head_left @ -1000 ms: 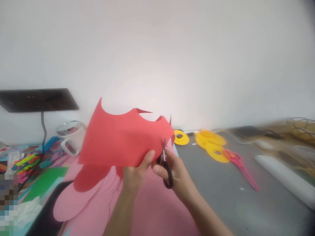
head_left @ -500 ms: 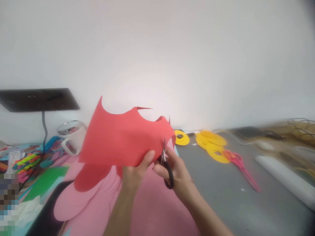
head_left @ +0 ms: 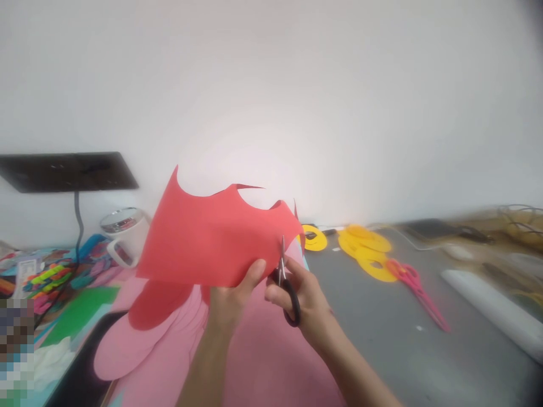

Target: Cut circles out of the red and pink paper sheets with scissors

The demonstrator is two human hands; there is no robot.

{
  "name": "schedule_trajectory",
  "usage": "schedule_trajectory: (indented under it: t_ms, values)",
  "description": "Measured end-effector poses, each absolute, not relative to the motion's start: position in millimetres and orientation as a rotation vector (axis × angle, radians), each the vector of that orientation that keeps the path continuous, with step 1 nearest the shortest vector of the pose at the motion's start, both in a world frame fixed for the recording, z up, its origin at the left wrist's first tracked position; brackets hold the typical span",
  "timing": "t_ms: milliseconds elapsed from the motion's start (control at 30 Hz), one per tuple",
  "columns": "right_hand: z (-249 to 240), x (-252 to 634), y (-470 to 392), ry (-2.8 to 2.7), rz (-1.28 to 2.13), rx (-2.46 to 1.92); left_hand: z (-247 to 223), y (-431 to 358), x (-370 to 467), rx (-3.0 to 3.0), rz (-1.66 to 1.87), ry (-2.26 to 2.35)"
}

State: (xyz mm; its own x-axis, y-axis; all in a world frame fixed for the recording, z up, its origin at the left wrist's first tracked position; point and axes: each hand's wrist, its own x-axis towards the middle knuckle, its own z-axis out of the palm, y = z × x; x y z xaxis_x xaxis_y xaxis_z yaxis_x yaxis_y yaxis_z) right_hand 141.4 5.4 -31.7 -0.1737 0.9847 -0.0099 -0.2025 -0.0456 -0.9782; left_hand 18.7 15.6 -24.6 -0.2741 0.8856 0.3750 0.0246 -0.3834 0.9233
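Observation:
A red paper sheet with scalloped cut-outs along its top edge is held up in front of me. My left hand grips its lower edge, thumb on the near face. In my right hand are black-handled scissors, blades pointing up at the sheet's right part. Below the sheet lie a red oval piece and several overlapping pink ovals, on larger pink paper.
A white lidded mug stands at the left beside colourful craft items and green paper. On the grey mat are yellow rings, pink scissors and a white roll farther right.
The sheet's right edge has shifted slightly right. My right thumb is a touch closer to the fingers and the scissor blades look more closed. My left hand has barely moved.

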Motion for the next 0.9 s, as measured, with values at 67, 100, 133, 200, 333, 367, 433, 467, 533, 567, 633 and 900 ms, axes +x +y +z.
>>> schedule_trajectory:
  t_ms: [67,100,133,200,333,367,433,467,533,567,633,900]
  values:
    - [-28.5,141.8,4.3,-1.159,1.461,-0.999,-24.8,15.7,18.4,1.319,1.732,1.186]
    - [-26.7,142.2,3.5,-1.162,1.462,-1.008,-24.8,15.5,18.5,1.311,1.738,1.188]
    - [-25.0,142.7,2.7,-1.165,1.459,-1.014,-24.7,15.3,18.6,1.3,1.74,1.19]
    - [-22.7,143.7,1.3,-1.173,1.448,-1.024,-24.2,14.8,18.9,1.279,1.735,1.209]
    - [-23.2,144.2,1.1,-1.18,1.434,-1.039,-23.2,14.5,17.3,1.275,1.713,1.206]
    - [-23.9,143.8,1.4,-1.179,1.43,-1.047,-23.3,14.7,16.2,1.291,1.7,1.192]
    - [-24.5,142.6,2.0,-1.172,1.418,-1.067,-23.9,15.6,13.7,1.31,1.663,1.162]
    - [-24.3,141.9,2.0,-1.17,1.411,-1.077,-24.6,16.3,12.7,1.311,1.645,1.152]
    - [-23.1,140.8,1.3,-1.166,1.397,-1.09,-26.3,17.8,11.8,1.287,1.639,1.14]
    - [-22.4,140.4,0.8,-1.162,1.387,-1.095,-27.1,18.6,12.3,1.262,1.64,1.131]
    - [-21.4,139.9,-0.2,-1.149,1.367,-1.106,-28.5,20.0,15.4,1.195,1.63,1.08]
    - [-25.8,137.9,-0.8,-1.124,1.359,-1.094,-26.5,18.8,32.2,0.984,1.65,0.923]
